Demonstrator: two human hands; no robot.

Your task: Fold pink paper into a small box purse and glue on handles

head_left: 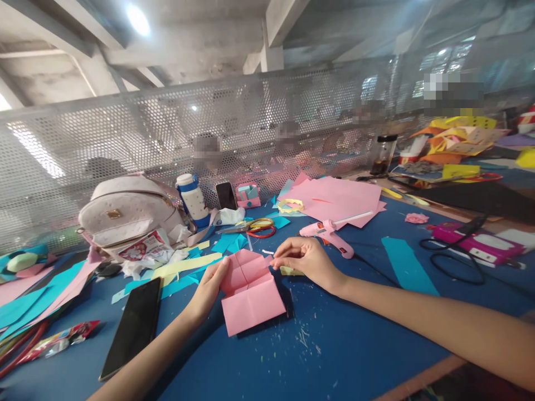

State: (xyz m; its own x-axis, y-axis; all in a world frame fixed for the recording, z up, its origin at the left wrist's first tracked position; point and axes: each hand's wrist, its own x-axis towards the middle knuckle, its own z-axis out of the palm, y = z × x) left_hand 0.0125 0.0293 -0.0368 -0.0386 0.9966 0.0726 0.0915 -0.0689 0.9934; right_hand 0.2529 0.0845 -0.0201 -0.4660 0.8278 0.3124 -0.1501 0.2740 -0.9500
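A folded pink paper [251, 295] lies on the blue table [334, 345] in front of me, its upper flaps creased inward. My left hand [209, 289] grips its left edge, thumb on top. My right hand [305, 259] pinches the upper right flap between thumb and fingers. A pink glue gun [330, 234] lies just beyond my right hand, its white glue stick pointing right.
A black phone [134, 326] lies at left. Scissors [257, 227], a white backpack [125, 211], a bottle [192, 197], pink sheets [338, 197], teal strips [407, 267] and a black cable [451, 262] lie about. A perforated metal screen [167, 128] closes the back.
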